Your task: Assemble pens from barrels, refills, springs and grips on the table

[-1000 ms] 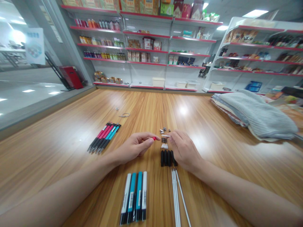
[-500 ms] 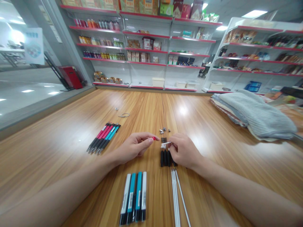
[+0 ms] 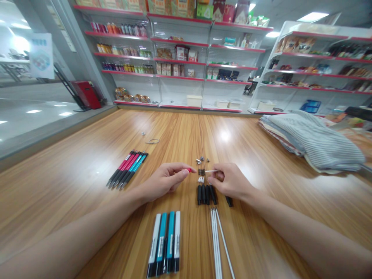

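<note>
My left hand [image 3: 165, 179] pinches a small red part [image 3: 189, 170], perhaps the end of a red pen barrel; the rest is hidden by the fingers. Between the thumb and fingers of my right hand [image 3: 232, 180] is a thin white pen refill [image 3: 210, 171], its tip pointing left over the springs [image 3: 201, 172]. Below these lie small white pieces [image 3: 200, 179] and a row of black pen grips [image 3: 205, 194]. One more black grip [image 3: 229, 201] lies partly under my right hand. Small metal pen tips [image 3: 199, 160] are scattered just beyond the springs.
Pink and blue pens [image 3: 128, 170] lie in a row at left. White and blue pen barrels [image 3: 165, 236] and several white refills [image 3: 215, 244] lie nearer me. A wire ring [image 3: 152, 141] sits farther back. Folded cloths [image 3: 314, 139] are stacked at right, and stocked shelves [image 3: 180, 58] stand behind.
My right hand has moved a little to the right and up with the refill, uncovering the small white pieces and a black grip. My left hand has stayed in place.
</note>
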Motion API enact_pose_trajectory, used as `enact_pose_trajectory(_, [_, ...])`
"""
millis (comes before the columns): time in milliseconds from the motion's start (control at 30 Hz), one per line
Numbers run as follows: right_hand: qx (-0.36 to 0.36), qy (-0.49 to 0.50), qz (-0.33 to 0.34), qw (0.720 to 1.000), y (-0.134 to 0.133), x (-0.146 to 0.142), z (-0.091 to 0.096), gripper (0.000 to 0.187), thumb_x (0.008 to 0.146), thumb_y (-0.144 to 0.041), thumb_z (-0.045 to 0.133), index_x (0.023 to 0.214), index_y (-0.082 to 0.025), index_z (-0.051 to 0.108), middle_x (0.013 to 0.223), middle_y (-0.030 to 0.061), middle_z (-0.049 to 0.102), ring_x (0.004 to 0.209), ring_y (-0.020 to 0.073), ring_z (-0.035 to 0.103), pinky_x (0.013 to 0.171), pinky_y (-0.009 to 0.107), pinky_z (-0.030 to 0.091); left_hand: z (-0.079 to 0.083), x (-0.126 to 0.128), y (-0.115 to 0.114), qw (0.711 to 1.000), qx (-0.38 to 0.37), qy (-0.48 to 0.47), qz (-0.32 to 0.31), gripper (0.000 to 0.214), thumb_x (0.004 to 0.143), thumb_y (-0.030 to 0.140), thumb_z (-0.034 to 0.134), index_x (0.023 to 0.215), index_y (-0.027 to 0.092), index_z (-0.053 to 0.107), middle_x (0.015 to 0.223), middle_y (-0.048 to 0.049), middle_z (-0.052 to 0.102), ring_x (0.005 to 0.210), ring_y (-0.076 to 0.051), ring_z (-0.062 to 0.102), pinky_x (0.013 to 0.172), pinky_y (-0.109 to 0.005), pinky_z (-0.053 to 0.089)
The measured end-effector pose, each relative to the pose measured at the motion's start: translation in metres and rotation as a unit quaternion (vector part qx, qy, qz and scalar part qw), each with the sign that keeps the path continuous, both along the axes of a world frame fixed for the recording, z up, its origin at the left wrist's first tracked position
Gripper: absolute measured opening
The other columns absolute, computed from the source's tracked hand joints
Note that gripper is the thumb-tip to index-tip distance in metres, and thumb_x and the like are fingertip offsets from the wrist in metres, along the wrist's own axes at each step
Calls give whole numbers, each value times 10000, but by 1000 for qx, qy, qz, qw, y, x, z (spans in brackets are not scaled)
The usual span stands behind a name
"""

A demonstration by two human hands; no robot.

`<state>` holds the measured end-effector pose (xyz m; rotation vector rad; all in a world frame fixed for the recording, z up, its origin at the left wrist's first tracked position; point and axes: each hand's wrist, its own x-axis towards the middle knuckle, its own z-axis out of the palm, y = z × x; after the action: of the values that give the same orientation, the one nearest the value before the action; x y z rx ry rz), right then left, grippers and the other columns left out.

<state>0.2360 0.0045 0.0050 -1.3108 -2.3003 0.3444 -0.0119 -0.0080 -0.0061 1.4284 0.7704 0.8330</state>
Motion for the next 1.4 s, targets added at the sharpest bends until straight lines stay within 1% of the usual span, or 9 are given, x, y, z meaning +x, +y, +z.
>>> enact_pose_trajectory(200, [-3, 4, -12, 1000, 2, 1, -1, 211, 780, -278, 560, 605, -182, 491, 519, -42, 448, 485, 88, 382, 498, 223, 261, 0, 0, 0, 1000, -1, 6, 1, 379, 885, 401, 549, 1137, 125, 612, 555, 73, 281, 453, -44, 234, 415, -172, 195])
enact_pose_trajectory(367, [-12, -1, 6, 1000, 2, 2, -1, 166, 749, -288, 602, 643, -178, 537, 562, -31, 493, 511, 95, 418, 518, 222, 284, -1, -1, 0, 1000, -3, 0, 0, 406, 878, 409, 556, 1163, 123, 607, 541, 79, 271, 448, -46, 226, 413, -172, 192])
enact_pose_trajectory(533, [2, -5, -15, 1000, 2, 3, -1, 175, 773, -248, 553, 620, -183, 500, 535, -34, 469, 493, 94, 396, 514, 227, 279, 1, -1, -1, 1000, -4, 3, -2, 399, 882, 412, 552, 1155, 126, 607, 537, 80, 275, 450, -46, 232, 422, -180, 190])
enact_pose_trajectory(767, [-3, -12, -17, 1000, 3, 4, -1, 169, 760, -230, 559, 613, -187, 489, 532, -36, 470, 493, 94, 398, 507, 224, 269, 1, -1, -1, 1000, -8, 5, -4, 373, 898, 395, 537, 1154, 131, 599, 546, 81, 262, 453, -45, 223, 417, -187, 176])
enact_pose_trajectory(1000, [-2, -13, -24, 1000, 2, 2, -1, 190, 772, -266, 564, 619, -185, 486, 531, -31, 478, 487, 96, 401, 502, 230, 257, -1, -1, 0, 1000, -3, 4, -5, 370, 899, 391, 536, 1145, 121, 595, 546, 79, 276, 455, -44, 238, 418, -189, 173])
enact_pose_trajectory(1100, [-10, -5, -23, 1000, 4, 4, -2, 131, 783, -212, 506, 656, -184, 518, 531, -26, 483, 494, 103, 423, 505, 229, 266, -2, -2, 0, 1000, -2, 4, -6, 366, 901, 390, 533, 1135, 116, 597, 547, 80, 271, 455, -43, 235, 415, -187, 175])
enact_pose_trajectory(1167, [-25, 0, -16, 1000, 5, 5, -3, 85, 743, -146, 484, 700, -184, 547, 539, -25, 497, 505, 107, 445, 513, 222, 283, -3, -2, 0, 1000, -5, 4, -7, 370, 903, 386, 532, 1149, 116, 592, 545, 81, 269, 452, -43, 233, 413, -186, 178])
enact_pose_trajectory(1233, [-34, -2, -4, 999, 6, 6, -4, 106, 699, -117, 487, 729, -186, 560, 545, -30, 506, 512, 107, 452, 525, 215, 300, -3, -2, 0, 1000, -9, 3, -8, 375, 903, 384, 533, 1162, 118, 586, 546, 82, 264, 450, -42, 228, 412, -185, 178])
enact_pose_trajectory(1400, [-5, -25, -2, 1000, 5, 5, -5, 31, 718, -174, 533, 692, -190, 525, 567, -27, 521, 515, 104, 435, 532, 221, 286, -2, -2, -1, 1000, -7, 2, -6, 375, 900, 388, 536, 1157, 120, 589, 544, 83, 262, 452, -41, 227, 417, -181, 177])
